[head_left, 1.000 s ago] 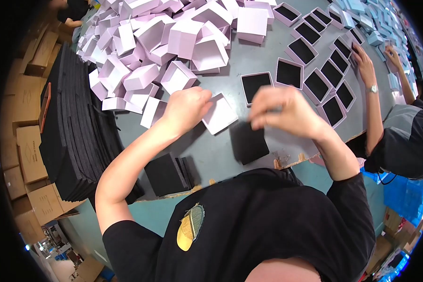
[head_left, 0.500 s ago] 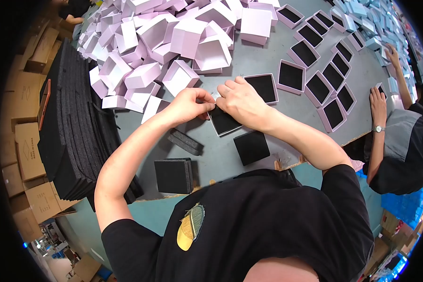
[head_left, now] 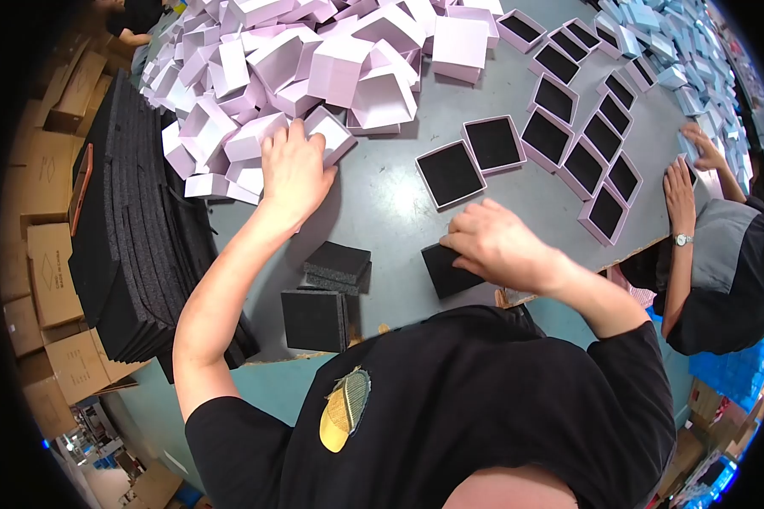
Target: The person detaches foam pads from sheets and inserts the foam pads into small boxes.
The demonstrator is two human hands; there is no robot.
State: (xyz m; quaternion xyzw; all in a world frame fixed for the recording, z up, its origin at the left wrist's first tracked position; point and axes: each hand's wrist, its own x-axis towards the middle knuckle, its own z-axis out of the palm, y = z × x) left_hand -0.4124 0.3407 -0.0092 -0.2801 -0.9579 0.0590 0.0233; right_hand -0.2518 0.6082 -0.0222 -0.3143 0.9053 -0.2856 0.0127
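Over there, the left hand point(head_left: 295, 176) rests on a lilac box point(head_left: 334, 134) at the pile's near side, fingers slightly spread. The right hand point(head_left: 499, 244) curls its fingers over a black foam square point(head_left: 448, 271) by the near edge of the table point(head_left: 399, 280); I can't tell whether they pinch it. Two foam-lined boxes point(head_left: 452, 175) sit just beyond.
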